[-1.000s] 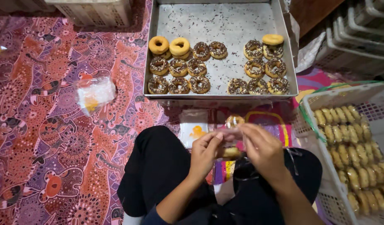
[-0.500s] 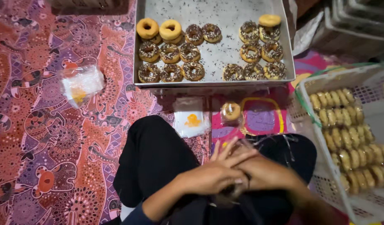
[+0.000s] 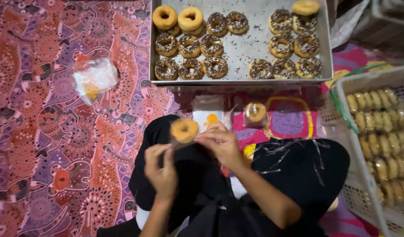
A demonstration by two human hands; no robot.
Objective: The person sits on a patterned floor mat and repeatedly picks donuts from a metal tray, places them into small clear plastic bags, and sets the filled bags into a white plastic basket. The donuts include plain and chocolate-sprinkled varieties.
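A plain doughnut in a clear plastic wrapper (image 3: 184, 130) is held up over my lap. My left hand (image 3: 161, 169) pinches the wrapper's lower left edge. My right hand (image 3: 220, 142) grips the wrapper on its right side. Both hands are above my black-clothed knees. Another wrapped doughnut (image 3: 255, 113) lies on the patterned cloth just beyond my right hand, next to a small stack of clear wrappers (image 3: 208, 113).
A metal tray (image 3: 243, 48) ahead holds several sprinkled doughnuts and three plain ones. A white basket (image 3: 342, 103) at the right is packed with wrapped doughnuts. A clear bag (image 3: 94, 79) lies on the batik cloth at the left.
My hands were clasped low over my lap. They have since risen and shifted left, now holding a wrapped doughnut between them.
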